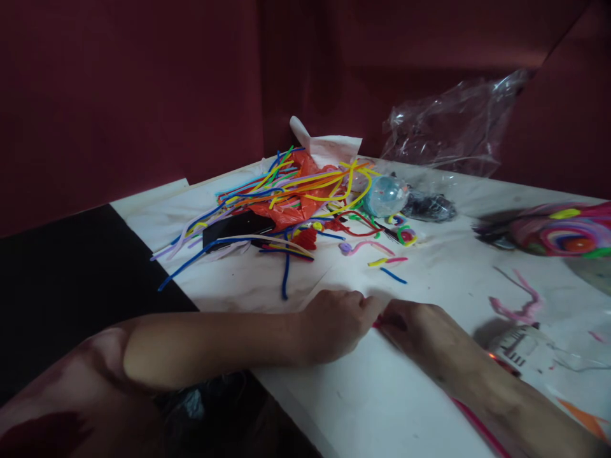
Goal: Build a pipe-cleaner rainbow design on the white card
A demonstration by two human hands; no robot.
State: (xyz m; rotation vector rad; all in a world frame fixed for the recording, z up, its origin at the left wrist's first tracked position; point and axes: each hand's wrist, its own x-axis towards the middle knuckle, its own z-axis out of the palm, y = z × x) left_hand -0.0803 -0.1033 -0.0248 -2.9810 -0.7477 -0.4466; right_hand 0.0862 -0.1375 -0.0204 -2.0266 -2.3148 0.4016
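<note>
Left hand (334, 326): reaching in from the left over the table (367, 401), fingers curled inward, their tips largely hidden; I cannot tell whether this grip is pinching anything
Right hand (416, 326): close against the left one, its grip bent down and pinching a pink-red strand (377, 324) at the fingertips
Pink-red strand: a small bit shows between the two hands, the rest covered by them
Pink strip (477, 425): running out beneath the right forearm toward the bottom edge; whether it joins the bit at the fingertips cannot be made out
Short pieces: a blue strand (394, 275) just beyond the hands, with a yellow piece (377, 262) and a pink piece behind it
Pile: fuzzy coloured strands (312, 186) heaped on and around crumpled red plastic (281, 216), a black flat item (233, 229) under some of them
Back of the table: a curled white paper (337, 147) behind the pile, a clear round object (387, 196) beside it, then a dark wrapped bundle (433, 207) below a clear plastic bag (449, 127)
Right side: a blurred multicoloured spiral piece (548, 236), and nearer, a white printed item (520, 350) by the right forearm
</note>
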